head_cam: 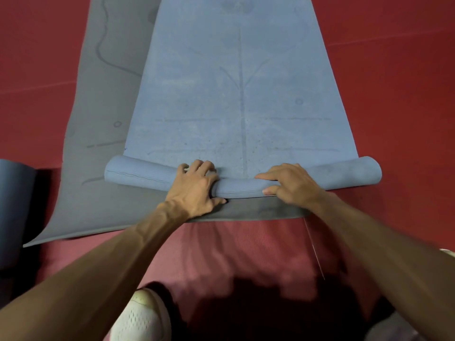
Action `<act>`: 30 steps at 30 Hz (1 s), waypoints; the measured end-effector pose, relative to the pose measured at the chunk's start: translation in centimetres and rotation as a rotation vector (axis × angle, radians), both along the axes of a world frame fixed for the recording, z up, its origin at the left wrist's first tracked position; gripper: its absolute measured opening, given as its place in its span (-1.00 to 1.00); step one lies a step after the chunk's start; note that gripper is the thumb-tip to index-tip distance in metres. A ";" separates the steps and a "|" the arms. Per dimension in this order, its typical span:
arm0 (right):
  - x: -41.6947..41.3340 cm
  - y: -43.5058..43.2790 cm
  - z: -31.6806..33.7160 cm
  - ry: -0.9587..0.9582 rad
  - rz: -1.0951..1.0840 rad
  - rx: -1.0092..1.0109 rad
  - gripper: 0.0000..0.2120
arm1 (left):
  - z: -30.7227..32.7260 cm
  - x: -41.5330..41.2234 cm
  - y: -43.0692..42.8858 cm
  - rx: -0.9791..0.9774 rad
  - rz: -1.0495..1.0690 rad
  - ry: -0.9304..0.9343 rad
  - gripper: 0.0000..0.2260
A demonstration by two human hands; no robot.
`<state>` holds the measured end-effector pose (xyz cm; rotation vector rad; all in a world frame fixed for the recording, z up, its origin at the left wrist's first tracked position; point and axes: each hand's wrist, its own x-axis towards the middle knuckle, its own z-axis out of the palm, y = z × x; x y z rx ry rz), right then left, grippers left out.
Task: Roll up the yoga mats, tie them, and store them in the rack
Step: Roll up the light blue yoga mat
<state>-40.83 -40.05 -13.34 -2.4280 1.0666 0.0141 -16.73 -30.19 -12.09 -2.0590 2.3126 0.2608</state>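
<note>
Hands set apart, our left hand (194,187) and right hand (289,184) grip the rolled end of the pale blue foam yoga mat (140,174), its axis crosswise (unrolled length ahead).

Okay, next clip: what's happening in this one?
A person is rolling up a blue yoga mat that lies on top of a grey mat on the red floor. The left hand and right hand both grip the rolled near end, a thin roll so far; most of the mat lies flat. Nothing is tied yet. Another dark mat shows at the left edge.
</note>
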 end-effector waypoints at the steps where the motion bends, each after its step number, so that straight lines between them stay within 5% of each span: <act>1: 0.2 -0.4 0.3 0.027 0.005 0.044 -0.61 | 0.1 -0.2 -0.2 0.001 -0.005 -0.032 -0.50; 21: -0.5 8.3 4.9 0.155 -0.081 0.414 -0.58 | 5.3 -3.3 6.8 0.248 0.036 0.011 -0.69; 30: -1.2 11.1 3.9 0.153 -0.135 0.557 -0.58 | 3.9 -3.2 9.0 0.301 0.025 0.030 -0.61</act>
